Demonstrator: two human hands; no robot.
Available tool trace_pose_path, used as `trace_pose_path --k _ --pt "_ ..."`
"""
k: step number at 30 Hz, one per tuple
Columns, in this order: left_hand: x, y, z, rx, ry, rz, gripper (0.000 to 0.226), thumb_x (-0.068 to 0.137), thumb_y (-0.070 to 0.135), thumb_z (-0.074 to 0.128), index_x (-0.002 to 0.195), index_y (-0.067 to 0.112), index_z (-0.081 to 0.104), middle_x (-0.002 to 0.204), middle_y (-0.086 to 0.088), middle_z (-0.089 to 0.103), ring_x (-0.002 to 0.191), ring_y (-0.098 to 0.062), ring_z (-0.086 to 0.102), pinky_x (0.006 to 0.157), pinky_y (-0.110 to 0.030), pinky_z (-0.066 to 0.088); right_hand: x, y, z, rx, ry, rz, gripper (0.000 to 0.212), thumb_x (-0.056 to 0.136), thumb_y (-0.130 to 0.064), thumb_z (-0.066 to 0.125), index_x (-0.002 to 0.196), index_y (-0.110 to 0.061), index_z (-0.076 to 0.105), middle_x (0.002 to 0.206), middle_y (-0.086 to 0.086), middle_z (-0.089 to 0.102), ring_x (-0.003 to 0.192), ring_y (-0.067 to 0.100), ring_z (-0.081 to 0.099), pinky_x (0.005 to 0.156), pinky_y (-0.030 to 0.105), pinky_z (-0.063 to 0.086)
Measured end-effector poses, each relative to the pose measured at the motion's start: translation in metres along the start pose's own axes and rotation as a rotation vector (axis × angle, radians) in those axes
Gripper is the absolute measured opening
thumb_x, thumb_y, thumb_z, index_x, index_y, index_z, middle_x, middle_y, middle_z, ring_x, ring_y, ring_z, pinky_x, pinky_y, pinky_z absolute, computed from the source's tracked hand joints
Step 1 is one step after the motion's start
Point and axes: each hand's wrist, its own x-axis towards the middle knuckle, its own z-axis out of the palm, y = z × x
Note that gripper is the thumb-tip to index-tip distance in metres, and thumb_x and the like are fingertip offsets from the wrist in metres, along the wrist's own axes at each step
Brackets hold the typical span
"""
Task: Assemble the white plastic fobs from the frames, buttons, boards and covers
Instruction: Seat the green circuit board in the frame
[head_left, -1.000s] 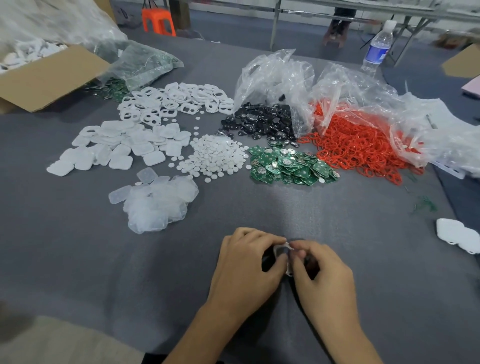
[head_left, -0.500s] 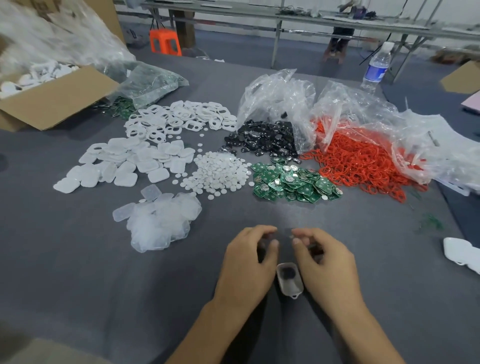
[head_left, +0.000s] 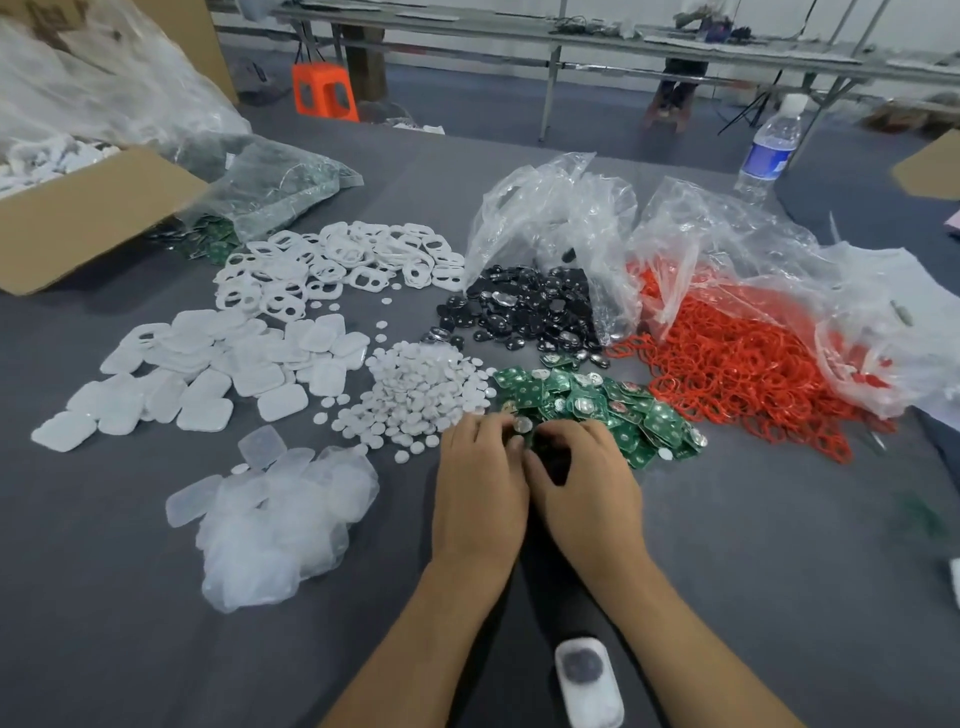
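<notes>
Grey felt covered the surface (head_left: 727, 571), and on it the fob parts were sorted into heaps. Both hands were seen side by side at the near edge of the heap of green boards (head_left: 597, 402), near the middle of the surface. The left hand (head_left: 480, 491) and the right hand (head_left: 584, 491) were touching at the thumbs, with fingertips curled down into the boards; whether anything was pinched between them could not be told, since the fingers hid it.

A partly built fob (head_left: 587, 683), a translucent white shell with a dark round patch showing in it, was laid flat by the near edge, between the two forearms and touched by neither hand.

Just left of the boards a mound of small white round buttons (head_left: 415, 392) was spread. Further left, white square covers (head_left: 208, 371) were scattered, and behind them white frames (head_left: 332, 265) with cut-out windows were piled. Cloudy translucent shells (head_left: 275, 525) were heaped toward the near left. Black pieces (head_left: 524, 312) were spilled from a clear bag (head_left: 556, 218) behind the boards, and red rings (head_left: 737, 374) were poured out toward the right edge. A cardboard box (head_left: 88, 218) was set at the far left corner, and a water bottle (head_left: 769, 150) was stood upright at the far right.
</notes>
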Motion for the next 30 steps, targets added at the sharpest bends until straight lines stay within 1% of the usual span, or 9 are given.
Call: trace_pose_path --k 4,9,11,13,14,17,20,25,30 --pt "0.002 -0.005 0.0 -0.127 0.015 -0.044 0.02 0.099 0.022 0.062 0.116 0.031 0.057 0.102 0.012 0.064 0.101 -0.012 0.059 0.087 -0.029 0.049 0.001 0.007 0.003 0.059 0.023 -0.027 0.03 0.088 -0.036 0.069 0.116 -0.039 0.058 0.103 -0.025 0.048 0.097 -0.003 0.05 0.074 0.027 0.044" --pt "0.002 -0.001 -0.008 -0.243 0.044 0.021 0.026 0.095 0.013 0.068 0.119 0.024 0.067 0.102 0.01 0.068 0.095 -0.006 0.064 0.087 -0.023 0.051 0.002 0.005 -0.001 0.288 0.084 -0.041 0.026 0.086 -0.019 0.074 0.098 -0.037 0.059 0.094 -0.021 0.059 0.088 -0.005 0.058 0.072 0.007 0.042" --pt "-0.001 0.003 -0.016 -0.335 0.038 0.067 0.025 0.096 0.007 0.067 0.117 0.02 0.072 0.107 0.006 0.068 0.099 -0.003 0.064 0.087 -0.016 0.05 0.0 0.0 -0.008 0.427 0.062 -0.025 0.029 0.087 -0.013 0.073 0.094 -0.036 0.057 0.09 -0.019 0.064 0.084 0.001 0.063 0.07 0.012 0.048" --pt "-0.007 0.005 -0.026 -0.434 0.002 0.078 0.028 0.096 0.002 0.066 0.117 0.019 0.074 0.109 0.001 0.067 0.101 -0.002 0.063 0.088 -0.011 0.047 -0.01 -0.005 -0.021 0.516 -0.006 -0.019 0.033 0.087 -0.008 0.072 0.101 -0.033 0.055 0.087 -0.016 0.067 0.079 0.008 0.066 0.07 0.023 0.053" --pt "-0.013 0.006 -0.031 -0.482 -0.026 0.074 0.031 0.097 0.001 0.065 0.118 0.02 0.075 0.109 -0.001 0.066 0.101 -0.003 0.063 0.089 -0.012 0.047 -0.019 -0.007 -0.029 0.527 -0.041 -0.031 0.037 0.087 -0.008 0.073 0.107 -0.033 0.054 0.086 -0.014 0.068 0.078 0.009 0.067 0.069 0.024 0.054" --pt "-0.033 0.01 -0.046 -0.591 -0.127 0.072 0.036 0.096 -0.003 0.064 0.121 0.022 0.074 0.104 0.001 0.07 0.097 -0.009 0.066 0.088 -0.017 0.05 -0.048 -0.01 -0.057 0.483 -0.105 -0.101 0.04 0.086 -0.012 0.074 0.112 -0.037 0.058 0.086 -0.013 0.071 0.079 0.01 0.069 0.069 0.017 0.052" --pt "-0.05 0.014 -0.059 -0.697 -0.27 0.03 0.036 0.096 -0.003 0.066 0.12 0.023 0.069 0.096 0.005 0.072 0.092 -0.009 0.068 0.084 -0.019 0.053 -0.076 -0.009 -0.085 0.462 -0.157 -0.098 0.032 0.086 -0.016 0.077 0.107 -0.036 0.064 0.095 -0.014 0.072 0.082 0.011 0.069 0.073 0.022 0.055" --pt "-0.072 0.022 -0.067 -0.798 -0.555 -0.001 0.039 0.094 0.0 0.071 0.123 0.025 0.064 0.095 -0.002 0.077 0.091 -0.011 0.073 0.082 -0.022 0.055 -0.114 -0.002 -0.122 0.352 -0.225 -0.212 0.047 0.08 -0.016 0.083 0.119 -0.038 0.067 0.089 -0.01 0.067 0.077 0.015 0.066 0.071 0.019 0.052" --pt "-0.089 0.031 -0.064 -0.749 -0.595 -0.017 0.049 0.087 0.016 0.082 0.128 0.034 0.061 0.109 0.001 0.072 0.091 -0.016 0.071 0.087 -0.034 0.06 -0.142 0.005 -0.136 0.306 -0.196 -0.247 0.036 0.079 -0.033 0.077 0.112 -0.043 0.07 0.089 -0.012 0.067 0.078 0.01 0.067 0.072 0.01 0.048"
